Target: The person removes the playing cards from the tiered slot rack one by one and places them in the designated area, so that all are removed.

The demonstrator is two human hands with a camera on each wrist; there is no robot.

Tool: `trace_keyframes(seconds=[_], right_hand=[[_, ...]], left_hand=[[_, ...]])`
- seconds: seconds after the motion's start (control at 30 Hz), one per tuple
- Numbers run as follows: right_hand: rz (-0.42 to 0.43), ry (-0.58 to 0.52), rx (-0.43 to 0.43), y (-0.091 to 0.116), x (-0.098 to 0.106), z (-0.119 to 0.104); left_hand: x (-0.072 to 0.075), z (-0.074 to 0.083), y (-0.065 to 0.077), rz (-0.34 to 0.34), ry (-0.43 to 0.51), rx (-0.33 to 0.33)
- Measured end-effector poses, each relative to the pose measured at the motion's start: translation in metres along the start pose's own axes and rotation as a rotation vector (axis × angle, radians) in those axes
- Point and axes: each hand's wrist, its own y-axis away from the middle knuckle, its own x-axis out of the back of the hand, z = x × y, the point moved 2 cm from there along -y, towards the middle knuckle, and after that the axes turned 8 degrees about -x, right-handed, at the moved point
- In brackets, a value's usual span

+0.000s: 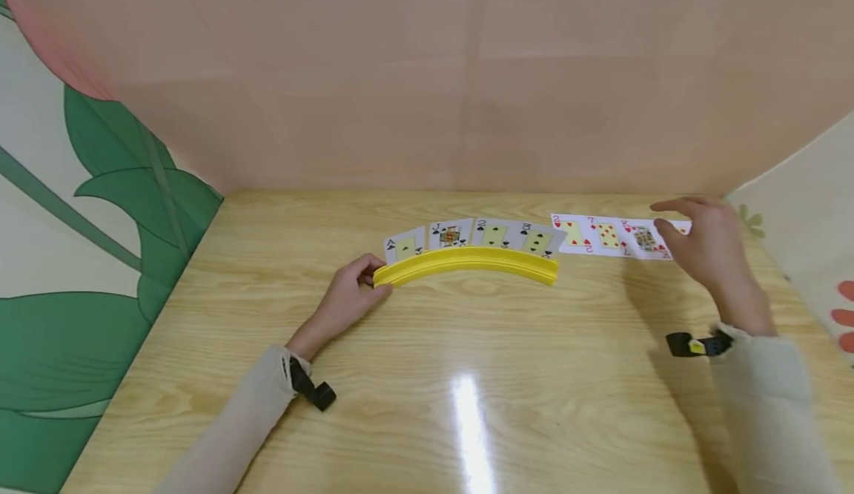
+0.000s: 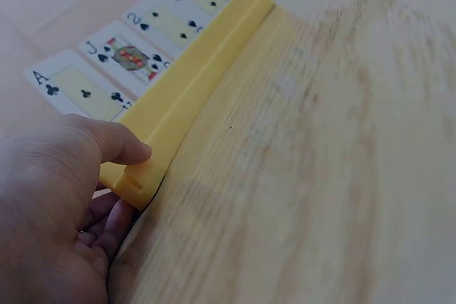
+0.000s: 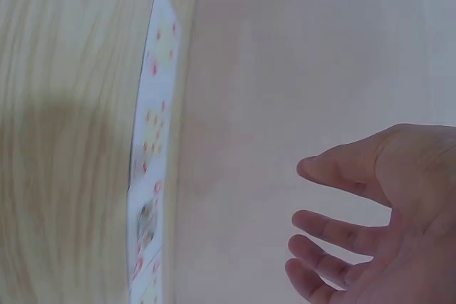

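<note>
A curved yellow card holder (image 1: 467,258) lies on the table, with playing cards standing in its slot. They include an ace of clubs (image 2: 84,94), a jack of spades (image 2: 127,58), a two of spades (image 1: 494,234) and another spade card (image 1: 537,240). My left hand (image 1: 350,288) grips the holder's left end, its thumb on the near side. To the right, a row of red-suited cards lies face up: a two of hearts (image 1: 572,233), a seven of diamonds (image 1: 608,234), a king (image 1: 643,239) and one partly hidden card. Over that row's right end hovers my right hand (image 1: 714,245), fingers apart, holding nothing.
The light wooden table (image 1: 427,390) ends at a pinkish backdrop (image 1: 414,108) just behind the cards. Leaf-patterned cloth (image 1: 73,346) hangs at the left, and a pale wall panel (image 1: 817,205) stands at the right.
</note>
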Motion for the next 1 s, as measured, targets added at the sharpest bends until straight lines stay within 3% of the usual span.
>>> trace_keyframes(seconds=[0.3, 0.4, 0.57, 1.0], right_hand=[[0.045, -0.085, 0.137, 0.008, -0.011, -0.053], [0.028, -0.109, 0.14, 0.015, -0.015, -0.066], [0.004, -0.133, 0.123, 0.026, -0.018, -0.082], [-0.018, -0.261, 0.197, 0.043, -0.039, -0.106]], left_hand=[[-0.007, -0.002, -0.006, -0.019, 0.019, -0.004], [-0.009, -0.002, -0.006, -0.016, 0.027, -0.006], [-0.01, -0.003, -0.006, -0.022, 0.036, 0.0], [-0.002, -0.004, -0.005, -0.006, 0.016, -0.009]])
